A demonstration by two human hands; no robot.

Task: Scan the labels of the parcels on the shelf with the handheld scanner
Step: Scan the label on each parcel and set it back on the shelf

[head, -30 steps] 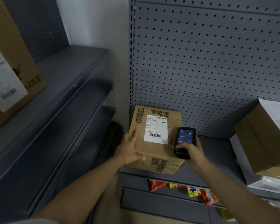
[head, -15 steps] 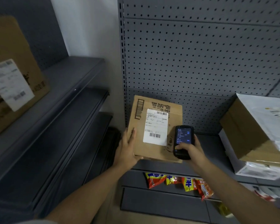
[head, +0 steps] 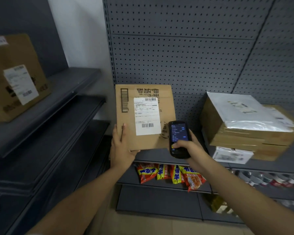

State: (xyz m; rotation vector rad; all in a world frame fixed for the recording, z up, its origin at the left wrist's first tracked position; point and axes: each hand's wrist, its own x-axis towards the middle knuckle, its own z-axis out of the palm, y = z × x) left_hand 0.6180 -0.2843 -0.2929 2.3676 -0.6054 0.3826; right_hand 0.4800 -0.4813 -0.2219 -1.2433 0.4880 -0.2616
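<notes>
Box (head: 143, 116) now tipped upright | left hand (head: 121, 146) grips its corner | right hand (head: 190, 148) holds scanner (head: 178, 138) | label (head: 147, 115) scan pending, stack (head: 244, 126) at right unscanned

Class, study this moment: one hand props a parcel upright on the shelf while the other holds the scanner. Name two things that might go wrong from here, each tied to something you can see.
1. The cardboard parcel stands tilted up near the shelf edge, steadied only by the left hand at its lower corner; it may topple or slide off if released.
2. The scanner, gripped by the right hand, sits beside the white label rather than facing it, so the scan might miss or catch the box's printed barcode instead.
</notes>
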